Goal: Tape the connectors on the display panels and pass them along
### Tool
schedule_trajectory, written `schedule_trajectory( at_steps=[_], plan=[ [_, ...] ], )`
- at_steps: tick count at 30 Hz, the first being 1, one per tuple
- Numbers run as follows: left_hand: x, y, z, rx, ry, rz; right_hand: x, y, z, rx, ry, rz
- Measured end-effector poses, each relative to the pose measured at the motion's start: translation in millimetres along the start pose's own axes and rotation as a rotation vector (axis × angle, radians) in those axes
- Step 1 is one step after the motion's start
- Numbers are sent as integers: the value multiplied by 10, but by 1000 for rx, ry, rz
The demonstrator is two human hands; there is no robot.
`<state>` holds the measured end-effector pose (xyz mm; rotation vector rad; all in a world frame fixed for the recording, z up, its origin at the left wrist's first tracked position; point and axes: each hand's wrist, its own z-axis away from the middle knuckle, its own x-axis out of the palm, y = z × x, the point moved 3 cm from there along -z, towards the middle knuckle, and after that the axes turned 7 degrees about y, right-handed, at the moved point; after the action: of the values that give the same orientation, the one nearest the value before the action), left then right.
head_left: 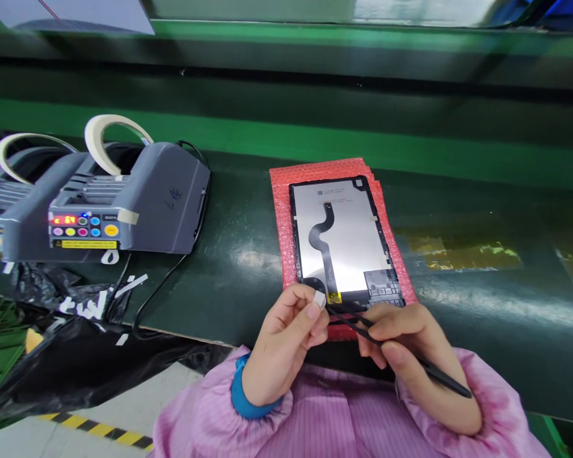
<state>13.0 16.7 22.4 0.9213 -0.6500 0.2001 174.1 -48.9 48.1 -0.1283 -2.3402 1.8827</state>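
My left hand (289, 340) pinches a small white piece of tape (319, 299) between thumb and forefinger. Black tweezers (439, 376) lie in my right hand (410, 346), their tips pointing left, close by the white piece; I cannot tell if they touch it. Just beyond both hands is a tablet screen (351, 232), its silvery back facing up inside a black frame. A wavy black flex cable (321, 245) runs down it, with a yellow patch (334, 297) at the lower end. Red bubble wrap (284, 210) lies beneath the screen. My hands cover part of its near edge.
Two grey tape dispensers (167, 197) with cream tape rolls stand at the left. White tape scraps (93, 306) cling to black plastic (76, 369) at the table's near edge. Amber film strips (463, 251) lie on the green tabletop (233, 222) at right.
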Motion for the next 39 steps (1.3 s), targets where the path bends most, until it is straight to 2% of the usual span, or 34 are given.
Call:
schedule_trajectory(
  at_steps=[6, 9, 11, 13, 18, 20, 25, 29, 34, 39],
  plan=[
    [-2, -39, 46, -22, -59, -49, 42, 35, -30, -22, -3, -16],
    [-29, -90, 57, 16, -100, -126, 73, 93, -39, 51, 75, -137],
    [-47, -97, 48, 151, -111, -207, 112, 155, -51, 142, 171, -302],
    [-58, -82, 35, 347, -126, -293, 182, 225, -56, 255, 240, -501],
    [-93, -56, 14, 771, -199, -481, 372, 307, -20, 490, 276, -871],
    [-129, -61, -1, 876, -221, -527, 416, 299, 2, 567, 280, -951],
    [-214, -32, -70, 1013, -341, -558, 503, 297, 31, 763, 241, -1114],
    [-217, 49, -128, 1066, -477, -591, 521, 349, 37, 837, 224, -1173],
    [-168, 90, -152, 1061, -519, -511, 503, 348, 45, 879, 53, -1192],
    [-148, 60, -132, 975, -622, -463, 494, 365, 64, 900, 70, -1234]
  ],
)
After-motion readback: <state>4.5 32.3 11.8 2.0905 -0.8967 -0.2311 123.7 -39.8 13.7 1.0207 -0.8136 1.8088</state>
